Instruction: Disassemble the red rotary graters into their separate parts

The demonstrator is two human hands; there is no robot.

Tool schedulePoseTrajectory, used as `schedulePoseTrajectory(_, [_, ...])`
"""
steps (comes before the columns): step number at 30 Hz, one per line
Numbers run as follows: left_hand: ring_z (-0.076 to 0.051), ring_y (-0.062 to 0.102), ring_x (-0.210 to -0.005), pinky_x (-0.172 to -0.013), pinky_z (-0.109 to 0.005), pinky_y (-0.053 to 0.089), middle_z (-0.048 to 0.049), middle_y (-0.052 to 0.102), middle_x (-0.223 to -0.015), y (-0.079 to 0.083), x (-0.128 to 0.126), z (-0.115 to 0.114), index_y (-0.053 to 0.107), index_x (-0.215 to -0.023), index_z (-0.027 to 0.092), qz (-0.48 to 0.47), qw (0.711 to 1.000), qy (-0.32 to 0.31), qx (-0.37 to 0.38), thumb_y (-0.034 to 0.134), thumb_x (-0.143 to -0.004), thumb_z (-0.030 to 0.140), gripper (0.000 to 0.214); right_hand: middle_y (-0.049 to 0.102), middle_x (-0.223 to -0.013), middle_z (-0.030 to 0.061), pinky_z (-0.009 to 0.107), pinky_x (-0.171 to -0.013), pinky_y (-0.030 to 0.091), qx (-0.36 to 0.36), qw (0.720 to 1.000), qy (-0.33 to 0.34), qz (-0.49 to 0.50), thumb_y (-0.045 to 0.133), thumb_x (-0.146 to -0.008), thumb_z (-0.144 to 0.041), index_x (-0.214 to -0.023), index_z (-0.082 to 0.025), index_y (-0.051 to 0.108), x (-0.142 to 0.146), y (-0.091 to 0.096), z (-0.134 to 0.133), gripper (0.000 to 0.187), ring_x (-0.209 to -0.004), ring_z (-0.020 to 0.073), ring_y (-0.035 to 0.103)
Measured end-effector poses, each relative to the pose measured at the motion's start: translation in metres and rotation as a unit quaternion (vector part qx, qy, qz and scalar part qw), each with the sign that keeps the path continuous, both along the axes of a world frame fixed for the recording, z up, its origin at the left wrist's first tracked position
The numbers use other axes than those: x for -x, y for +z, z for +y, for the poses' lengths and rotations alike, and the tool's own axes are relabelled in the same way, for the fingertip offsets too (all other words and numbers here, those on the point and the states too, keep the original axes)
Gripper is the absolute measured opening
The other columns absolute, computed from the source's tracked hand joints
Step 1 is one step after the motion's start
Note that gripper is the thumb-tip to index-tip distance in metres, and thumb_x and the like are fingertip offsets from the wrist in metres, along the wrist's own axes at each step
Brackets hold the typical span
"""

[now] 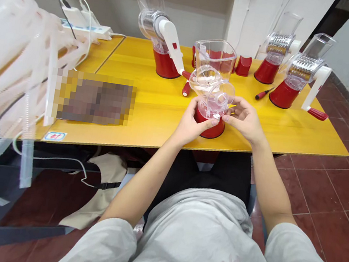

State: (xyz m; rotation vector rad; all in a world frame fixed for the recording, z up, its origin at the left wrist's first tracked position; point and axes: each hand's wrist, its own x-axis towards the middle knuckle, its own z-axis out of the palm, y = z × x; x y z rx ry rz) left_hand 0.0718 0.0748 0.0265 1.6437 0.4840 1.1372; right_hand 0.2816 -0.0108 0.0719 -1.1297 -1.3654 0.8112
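Right in front of me stands a rotary grater (pixel 213 96), with a clear plastic hopper and body on a red base (pixel 210 130). No metal drum shows inside its body. My left hand (pixel 192 125) grips its lower left side, the thumb across the front beside a small white piece (pixel 216 116). My right hand (pixel 242 118) holds the right side of the clear body, its thumb by the same white piece and its fingers curled behind. A red handle grip (pixel 186 89) lies just behind the grater on the left; the clear body partly covers what joins it.
An assembled grater (pixel 167 62) stands back left, two more (pixel 266 70) (pixel 286 94) at right. A screwdriver (pixel 263 93) and several red parts (pixel 243 66) lie on the yellow table (pixel 149 123). Plastic bags (pixel 6 49) and a power strip (pixel 100 31) are left; a blurred patch hides something.
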Motion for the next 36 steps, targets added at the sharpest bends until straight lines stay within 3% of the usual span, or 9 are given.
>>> schedulePoseTrajectory(5, [-0.041,0.066,-0.157,-0.138,-0.058,0.049,-0.0161,0.072,-0.158,0.002,0.001,-0.003,0.060,-0.147,0.027,0.032,0.999,0.014,0.002,0.105,-0.071,0.075,0.100,0.076,-0.152,0.0076,0.054,-0.121,0.067,-0.029,0.999,-0.032,0.000,0.093,-0.084,-0.081,-0.140,-0.037,0.072,-0.003,0.009,-0.005,0.074,-0.128,0.0310,0.076])
schedulePoseTrajectory(8, [-0.041,0.066,-0.157,-0.138,-0.059,0.048,-0.0153,0.073,-0.157,0.003,0.003,-0.005,0.061,-0.147,0.027,0.047,0.999,0.021,-0.010,0.103,-0.075,0.073,0.095,0.074,-0.157,0.0084,0.057,-0.127,0.063,-0.030,0.998,-0.049,-0.025,0.091,-0.086,-0.083,-0.146,-0.038,0.069,-0.005,0.010,-0.008,0.079,-0.143,0.0348,0.072])
schedulePoseTrajectory(14, [-0.042,0.070,-0.152,-0.134,-0.060,0.053,-0.0177,0.074,-0.155,-0.002,0.004,-0.002,0.063,-0.144,0.025,0.032,0.999,-0.010,0.007,0.103,-0.074,0.075,0.095,0.067,-0.170,0.0091,0.062,-0.141,0.052,-0.029,0.998,-0.028,-0.045,0.086,-0.088,-0.088,-0.158,-0.039,0.062,-0.004,0.008,-0.016,0.089,-0.166,0.0378,0.059])
schedulePoseTrajectory(21, [-0.041,0.073,-0.148,-0.131,-0.057,0.056,-0.0164,0.077,-0.150,-0.007,0.002,0.001,0.064,-0.141,0.024,0.009,0.999,-0.016,0.031,0.106,-0.069,0.072,0.097,0.053,-0.185,0.0066,0.069,-0.148,0.039,-0.052,0.994,-0.045,-0.088,0.080,-0.090,-0.093,-0.179,-0.047,0.035,0.017,0.015,-0.025,0.110,-0.177,0.0401,0.046])
schedulePoseTrajectory(24, [-0.040,0.076,-0.144,-0.130,-0.058,0.057,-0.0158,0.078,-0.149,-0.004,0.001,-0.004,0.064,-0.142,0.024,0.013,0.999,-0.012,0.037,0.106,-0.071,0.068,0.093,0.040,-0.192,0.0069,0.070,-0.148,0.040,-0.091,0.984,-0.090,-0.122,0.082,-0.091,-0.090,-0.184,-0.051,0.019,0.036,0.014,-0.026,0.119,-0.181,0.0415,0.040])
schedulePoseTrajectory(28, [-0.039,0.077,-0.143,-0.128,-0.057,0.059,-0.0166,0.077,-0.153,-0.002,-0.004,-0.017,0.061,-0.146,0.025,-0.021,0.999,-0.003,0.034,0.104,-0.075,0.064,0.092,0.022,-0.198,0.0070,0.067,-0.148,0.041,-0.151,0.963,-0.147,-0.167,0.085,-0.095,-0.080,-0.187,-0.050,-0.003,0.066,0.010,-0.024,0.131,-0.188,0.0394,0.021])
schedulePoseTrajectory(30, [-0.039,0.078,-0.142,-0.127,-0.057,0.061,-0.0174,0.077,-0.153,-0.001,-0.006,-0.024,0.060,-0.145,0.025,-0.030,0.999,0.019,0.035,0.104,-0.077,0.061,0.089,0.024,-0.197,0.0091,0.066,-0.148,0.042,-0.164,0.961,-0.155,-0.158,0.087,-0.095,-0.076,-0.187,-0.047,-0.001,0.077,0.008,-0.022,0.131,-0.188,0.0380,0.022])
schedulePoseTrajectory(36, [-0.039,0.069,-0.156,-0.137,-0.059,0.052,-0.0164,0.074,-0.156,0.000,-0.007,-0.031,0.059,-0.146,0.026,-0.022,0.999,0.038,0.013,0.107,-0.075,0.061,0.092,0.050,-0.183,0.0098,0.068,-0.146,0.045,-0.134,0.972,-0.168,-0.093,0.087,-0.097,-0.070,-0.177,-0.045,0.029,0.084,0.008,-0.019,0.102,-0.177,0.0387,0.046])
